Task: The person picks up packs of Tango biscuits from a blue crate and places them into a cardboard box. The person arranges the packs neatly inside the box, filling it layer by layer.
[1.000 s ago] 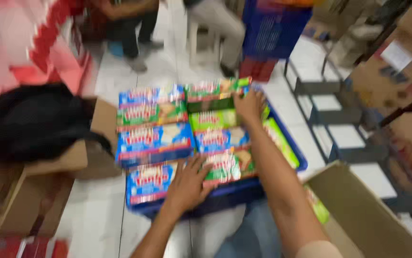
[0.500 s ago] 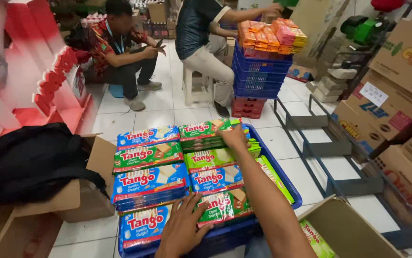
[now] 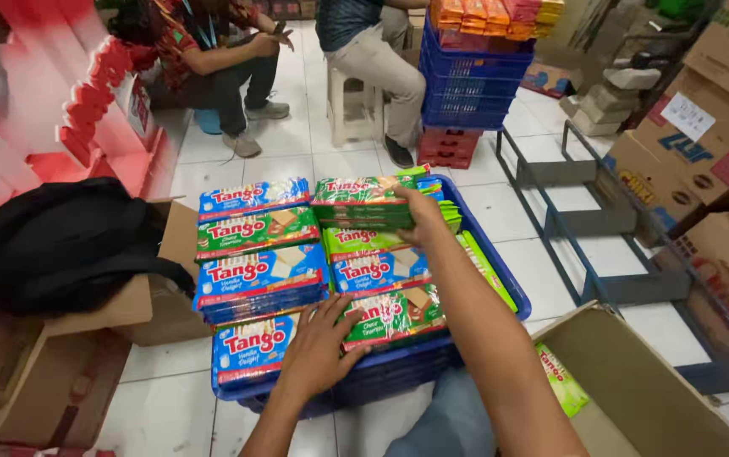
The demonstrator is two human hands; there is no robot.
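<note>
1. Left hand (image 3: 318,351) lies flat, fingers spread, on the near packs in the blue crate (image 3: 512,288) — pressing, gripping nothing.
2. Right hand (image 3: 423,216) reaches to the far green wafer stack (image 3: 364,199), fingers curled over its right end; how firm the hold is I cannot tell.
3. Packs look light, glossy film likely slick, wafers inside brittle — best taken by the long edges, not squeezed across the face.

Shop stockroom; stacked cartons (image 3: 703,127); crates (image 3: 474,85)
</note>
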